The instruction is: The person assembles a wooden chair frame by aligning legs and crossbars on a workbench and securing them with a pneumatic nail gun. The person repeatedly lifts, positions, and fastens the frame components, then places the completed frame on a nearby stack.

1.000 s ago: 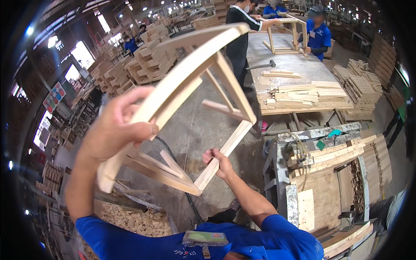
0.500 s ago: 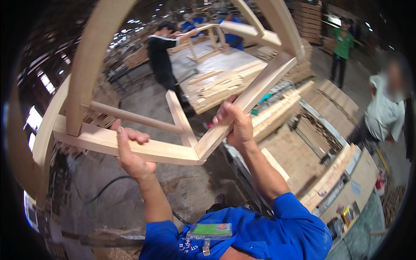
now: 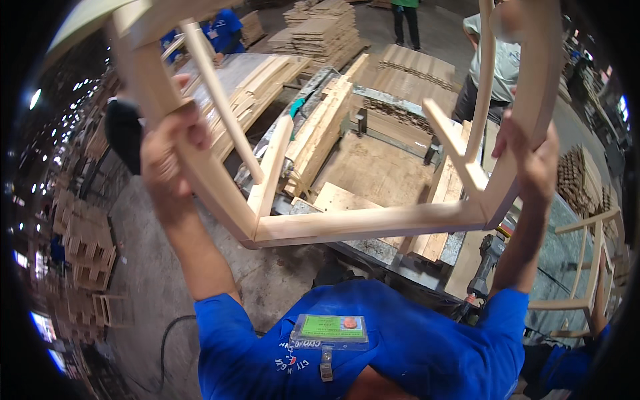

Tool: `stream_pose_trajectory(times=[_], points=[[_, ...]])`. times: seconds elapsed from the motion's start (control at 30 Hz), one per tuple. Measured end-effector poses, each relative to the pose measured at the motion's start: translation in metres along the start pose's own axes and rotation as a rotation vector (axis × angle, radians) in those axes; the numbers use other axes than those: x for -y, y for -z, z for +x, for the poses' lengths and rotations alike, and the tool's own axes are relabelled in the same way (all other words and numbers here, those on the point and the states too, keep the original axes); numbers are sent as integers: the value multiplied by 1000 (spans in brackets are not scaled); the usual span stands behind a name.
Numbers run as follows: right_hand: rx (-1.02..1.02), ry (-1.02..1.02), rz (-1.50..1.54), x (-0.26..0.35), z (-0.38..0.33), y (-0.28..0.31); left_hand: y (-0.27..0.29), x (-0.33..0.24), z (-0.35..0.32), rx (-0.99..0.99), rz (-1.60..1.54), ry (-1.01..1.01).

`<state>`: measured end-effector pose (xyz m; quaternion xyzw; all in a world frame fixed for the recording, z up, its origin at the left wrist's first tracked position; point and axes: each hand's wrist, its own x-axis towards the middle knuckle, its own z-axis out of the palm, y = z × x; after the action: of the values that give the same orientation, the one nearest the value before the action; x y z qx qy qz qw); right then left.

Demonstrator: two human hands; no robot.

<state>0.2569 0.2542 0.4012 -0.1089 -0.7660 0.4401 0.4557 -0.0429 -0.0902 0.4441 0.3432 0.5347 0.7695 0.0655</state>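
Observation:
A pale wooden chair frame (image 3: pixel 373 225) is raised in front of me, its plain crossbar toward my chest and its two side rails running away and upward. My left hand (image 3: pixel 167 150) is wrapped round the left rail. On the other side my right hand (image 3: pixel 537 160) grips the right rail. Short angled pieces and thin round rods join inside both near corners. The frame's far parts are cut off at the top of the view, and the left hand is somewhat blurred.
Beyond the frame stands a bench with a wooden panel (image 3: pixel 383 170) and long timbers (image 3: pixel 323 127). A dark hand tool (image 3: pixel 490 257) lies near my right forearm. A person in a light shirt (image 3: pixel 503 73) stands behind the right rail. Another chair frame (image 3: pixel 592 267) is at far right, beside a blue-sleeved person.
My view has swung right toward the bench. The chair frame has turned, its crossbar now running across in front of me, and both hands are now farther apart, on opposite side rails.

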Motion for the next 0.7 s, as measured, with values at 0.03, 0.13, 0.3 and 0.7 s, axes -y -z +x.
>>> stream_pose_trajectory(times=[0.03, 0.13, 0.3, 0.7], points=[[-44, -120, -23, -14, -12, 0, -8, 20, 15, 45, 12, 52], [-104, -284, -42, -49, -35, -2, -16, 77, 58, 176, -7, 218], [-210, -494, -103, -83, -35, -24, -26, 155, 122, 275, 15, 409], [-242, -813, -113, -231, -57, -59, -50, 385, 196, 433, 85, 678]])
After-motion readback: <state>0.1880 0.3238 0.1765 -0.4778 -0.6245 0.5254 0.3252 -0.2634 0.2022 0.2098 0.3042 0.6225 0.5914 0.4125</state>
